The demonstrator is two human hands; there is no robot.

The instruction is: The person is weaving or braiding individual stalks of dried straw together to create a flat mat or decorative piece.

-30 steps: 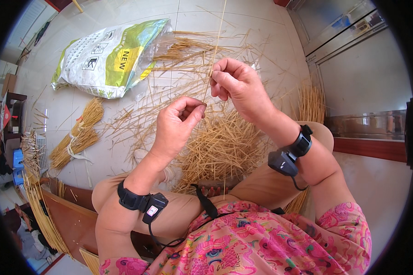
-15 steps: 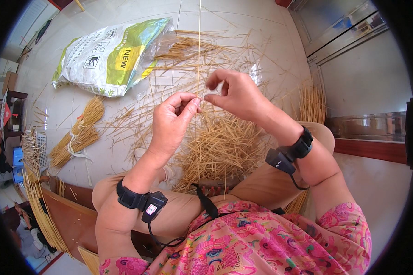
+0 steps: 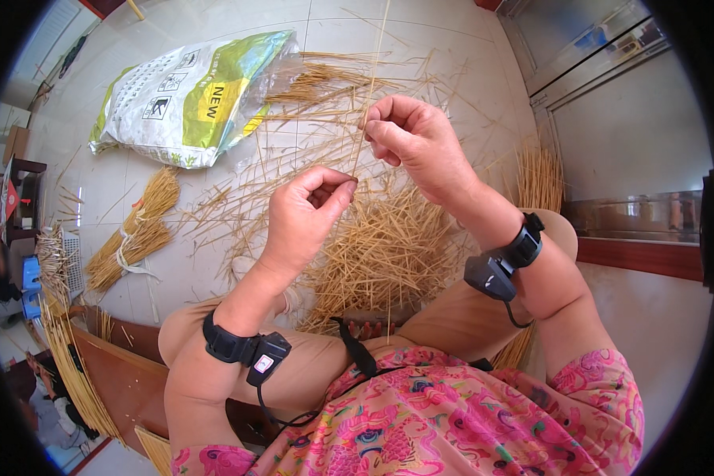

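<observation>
A thin, pale straw stalk rises from between my hands to the far edge of the view. My left hand pinches its lower end between thumb and forefinger. Higher up, my right hand closes on the same stalk with curled fingers. Below both hands a loose heap of cut straw pieces lies between my legs on the floor. More straw pieces are scattered around the heap.
A white and green plastic sack lies at the far left, with straw stalks sticking out of it. Tied straw bundles rest nearer on the left. A wooden board stands beside my left leg, a metal-panelled cabinet at the right.
My right hand has gone from open fingers to closed on the stalk, and moved slightly farther away. The stalk now leans right; my left hand has shifted a little right and nearer.
</observation>
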